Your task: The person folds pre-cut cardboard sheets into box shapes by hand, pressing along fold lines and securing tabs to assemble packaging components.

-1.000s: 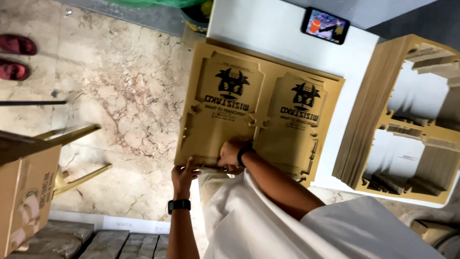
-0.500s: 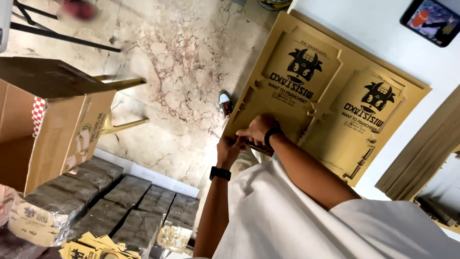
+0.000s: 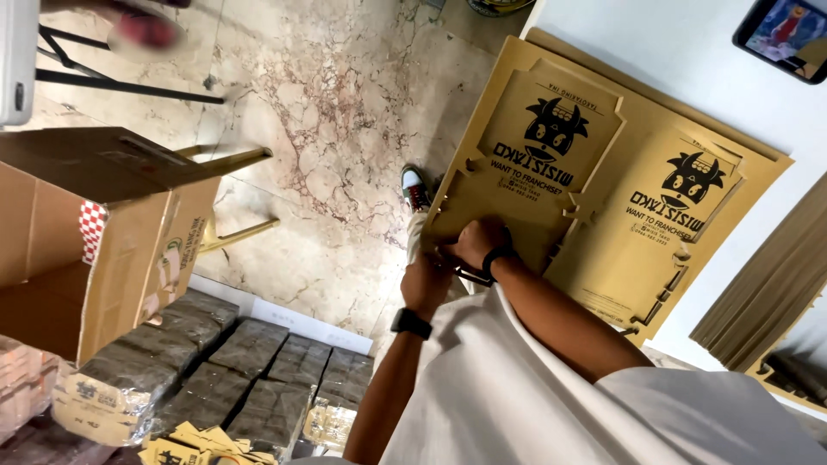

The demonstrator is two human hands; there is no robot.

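Observation:
A flat tan die-cut cardboard sheet (image 3: pixel 603 164) with two black printed logos lies on a white table (image 3: pixel 655 52). My left hand (image 3: pixel 425 282), with a black watch on its wrist, holds the sheet's near edge. My right hand (image 3: pixel 475 242), wearing a black wristband, grips the same edge right beside it, so the two hands touch. My fingers are curled around a small tab of the cardboard. My white shirt fills the lower right of the view.
An open brown carton (image 3: pixel 103 241) with red-checked paper inside stands at the left. Several plastic-wrapped bundles (image 3: pixel 250 370) lie below it. A phone (image 3: pixel 780 34) rests on the table's far corner. More cardboard pieces (image 3: pixel 762 288) stand at the right. My shoe (image 3: pixel 414 187) is on the marble floor.
The view has swung left and down, bringing the carton and the bundles into sight. Both hands have stayed at the sheet's near edge and closed in together.

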